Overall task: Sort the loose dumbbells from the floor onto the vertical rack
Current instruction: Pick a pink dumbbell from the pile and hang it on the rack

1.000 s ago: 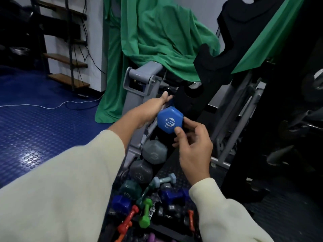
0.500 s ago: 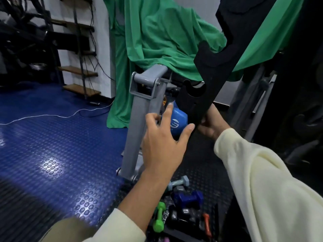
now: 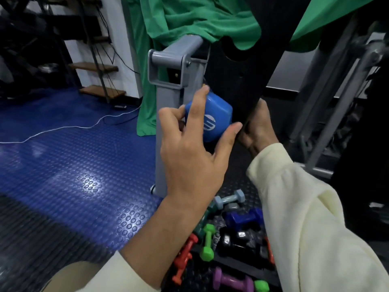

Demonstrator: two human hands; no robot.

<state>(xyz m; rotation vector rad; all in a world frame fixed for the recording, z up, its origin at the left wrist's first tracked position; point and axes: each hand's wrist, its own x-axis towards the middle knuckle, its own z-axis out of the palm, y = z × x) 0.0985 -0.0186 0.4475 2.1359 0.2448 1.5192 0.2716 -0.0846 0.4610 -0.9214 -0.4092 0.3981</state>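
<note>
A blue dumbbell [image 3: 216, 121] with a white logo on its end sits high up between the grey rack upright [image 3: 168, 114] and the black notched rack panel [image 3: 237, 76]. My left hand [image 3: 189, 148] grips its near head, fingers and thumb curled around it. My right hand [image 3: 257, 127] reaches behind the black panel at the dumbbell's far side; its fingers are hidden there. Several loose dumbbells lie on the floor below: green [image 3: 207, 242], red [image 3: 184, 258], purple [image 3: 231, 281], dark blue [image 3: 246, 217], pale grey [image 3: 229, 199], black [image 3: 237, 239].
Green cloth [image 3: 202, 20] drapes over the rack top. A blue studded floor mat [image 3: 73, 161] spreads left, crossed by a white cable [image 3: 63, 128]. Wooden shelves [image 3: 99, 66] stand at the back left. A grey metal frame [image 3: 328, 98] rises on the right.
The view has moved closer to the rack. My left hand has shifted from above the dumbbell to wrap its near head, and my right hand has gone behind the black panel.
</note>
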